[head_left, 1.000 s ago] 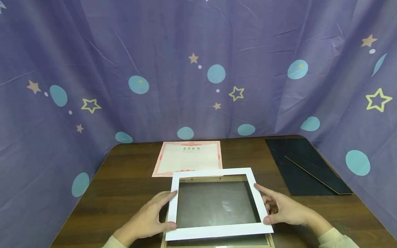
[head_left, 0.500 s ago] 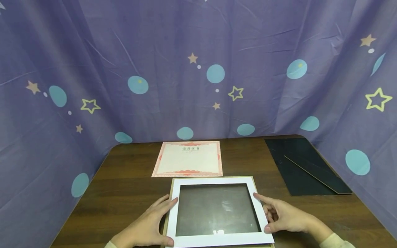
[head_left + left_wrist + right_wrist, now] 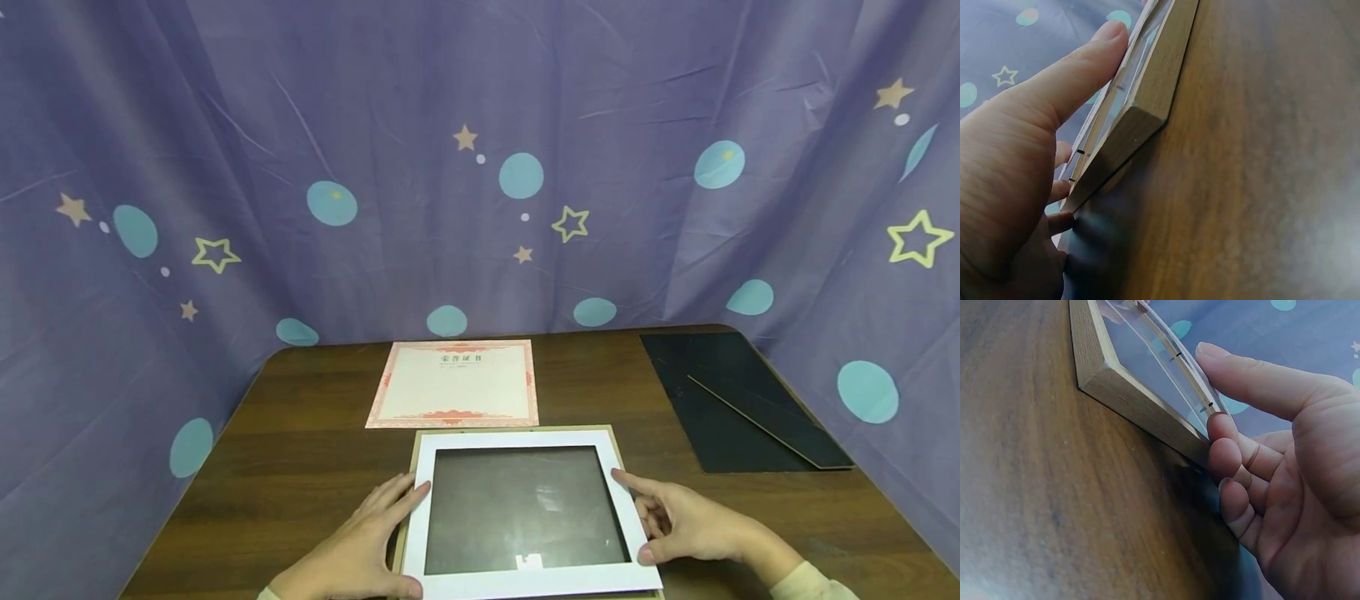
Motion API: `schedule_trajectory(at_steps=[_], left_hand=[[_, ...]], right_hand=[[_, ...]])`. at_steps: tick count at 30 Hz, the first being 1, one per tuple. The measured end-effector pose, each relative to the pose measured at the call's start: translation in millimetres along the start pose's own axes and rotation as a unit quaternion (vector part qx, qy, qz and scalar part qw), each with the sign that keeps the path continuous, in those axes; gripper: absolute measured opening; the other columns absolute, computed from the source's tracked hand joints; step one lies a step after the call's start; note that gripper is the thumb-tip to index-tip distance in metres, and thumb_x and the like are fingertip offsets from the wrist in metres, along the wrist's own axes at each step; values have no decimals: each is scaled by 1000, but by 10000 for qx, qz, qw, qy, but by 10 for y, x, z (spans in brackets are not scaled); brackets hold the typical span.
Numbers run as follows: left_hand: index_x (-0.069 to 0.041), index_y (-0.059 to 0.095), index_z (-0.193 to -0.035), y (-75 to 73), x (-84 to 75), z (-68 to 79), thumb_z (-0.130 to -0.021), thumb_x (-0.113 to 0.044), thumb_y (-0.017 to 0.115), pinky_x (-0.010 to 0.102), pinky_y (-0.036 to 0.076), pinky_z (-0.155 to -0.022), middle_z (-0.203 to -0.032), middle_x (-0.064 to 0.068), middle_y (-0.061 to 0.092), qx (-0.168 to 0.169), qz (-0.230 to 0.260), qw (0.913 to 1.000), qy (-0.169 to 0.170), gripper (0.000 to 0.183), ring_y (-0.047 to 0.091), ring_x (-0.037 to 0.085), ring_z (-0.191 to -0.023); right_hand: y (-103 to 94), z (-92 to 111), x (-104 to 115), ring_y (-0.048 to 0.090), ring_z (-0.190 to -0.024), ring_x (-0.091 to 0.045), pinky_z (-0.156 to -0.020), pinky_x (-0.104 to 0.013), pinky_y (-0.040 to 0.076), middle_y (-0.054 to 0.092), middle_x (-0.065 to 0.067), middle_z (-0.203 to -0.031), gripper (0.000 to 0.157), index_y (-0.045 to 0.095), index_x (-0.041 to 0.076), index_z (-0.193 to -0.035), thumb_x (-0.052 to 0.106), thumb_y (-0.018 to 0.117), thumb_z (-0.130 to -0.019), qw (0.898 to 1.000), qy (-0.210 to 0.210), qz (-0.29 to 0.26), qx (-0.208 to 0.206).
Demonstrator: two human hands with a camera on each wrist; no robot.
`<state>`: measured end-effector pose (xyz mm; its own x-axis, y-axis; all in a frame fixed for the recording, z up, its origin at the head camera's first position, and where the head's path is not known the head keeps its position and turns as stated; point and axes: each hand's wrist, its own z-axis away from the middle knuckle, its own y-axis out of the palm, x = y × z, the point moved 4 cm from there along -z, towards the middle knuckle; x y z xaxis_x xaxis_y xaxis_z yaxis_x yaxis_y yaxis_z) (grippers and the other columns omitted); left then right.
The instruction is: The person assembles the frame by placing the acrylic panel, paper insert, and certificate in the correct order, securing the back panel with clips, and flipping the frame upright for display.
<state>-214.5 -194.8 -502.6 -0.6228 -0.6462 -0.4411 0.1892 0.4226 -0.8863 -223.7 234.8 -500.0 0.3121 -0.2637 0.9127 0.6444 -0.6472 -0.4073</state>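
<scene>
A white mat (image 3: 517,439) with a rectangular opening lies over a wooden picture frame (image 3: 1163,75) near the table's front edge. Grey, shiny glass (image 3: 517,508) shows through the opening. My left hand (image 3: 348,546) holds the mat's left border, its thumb and index finger on the white surface. On the opposite border, my right hand (image 3: 697,525) grips with thumb and index finger, the other fingers curled under beside the frame. Both wrist views show the mat slightly above the frame's small metal tabs, along the wooden rim (image 3: 1141,419).
Behind the frame lies a certificate (image 3: 453,383) with a pink-red border, flat on the brown wooden table (image 3: 300,442). A black backing board (image 3: 727,417) with a raised stand flap rests at the right. A purple curtain (image 3: 420,208) with stars and circles surrounds the table.
Both hands have lowered the white mat toward me and onto the frame, uncovering the certificate's lower edge. Over the last half second the mat has hardly moved.
</scene>
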Motion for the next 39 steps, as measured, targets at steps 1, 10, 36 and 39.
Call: schedule_trajectory(at_steps=[1,10,36,39], left_hand=[[-16,21,-154,0,-2,1,-62,-74,70,73,36,-87,-156,19,21,-25,-11,10000,-9,119,23,49,-136],[-14,33,-151,0,-4,4,-63,-76,67,76,27,-94,-158,19,15,-71,-186,9998,41,113,25,49,-135],[-9,38,-148,-14,-31,-37,-55,-82,67,70,35,-93,-156,18,19,46,-336,9992,-198,121,27,45,-135],[-10,39,-148,-15,-27,-46,-54,-82,67,66,36,-95,-155,17,20,-30,-412,9989,-236,122,27,42,-135]], right_hand=[[-1,-1,1,45,-60,3,-48,-17,41,50,-19,-72,94,18,-9,-148,13,79,-80,10000,-19,5,3],[-7,13,24,45,-61,4,-48,-17,41,52,-15,-70,92,19,-11,-148,7,78,-80,9994,-300,1,154],[60,-75,0,41,-55,5,-44,-14,33,50,11,-68,95,19,-15,-145,16,79,-79,9996,214,204,-31],[63,-84,-13,40,-54,5,-44,-14,33,48,12,-68,94,20,-14,-145,16,79,-79,9993,269,240,-95]])
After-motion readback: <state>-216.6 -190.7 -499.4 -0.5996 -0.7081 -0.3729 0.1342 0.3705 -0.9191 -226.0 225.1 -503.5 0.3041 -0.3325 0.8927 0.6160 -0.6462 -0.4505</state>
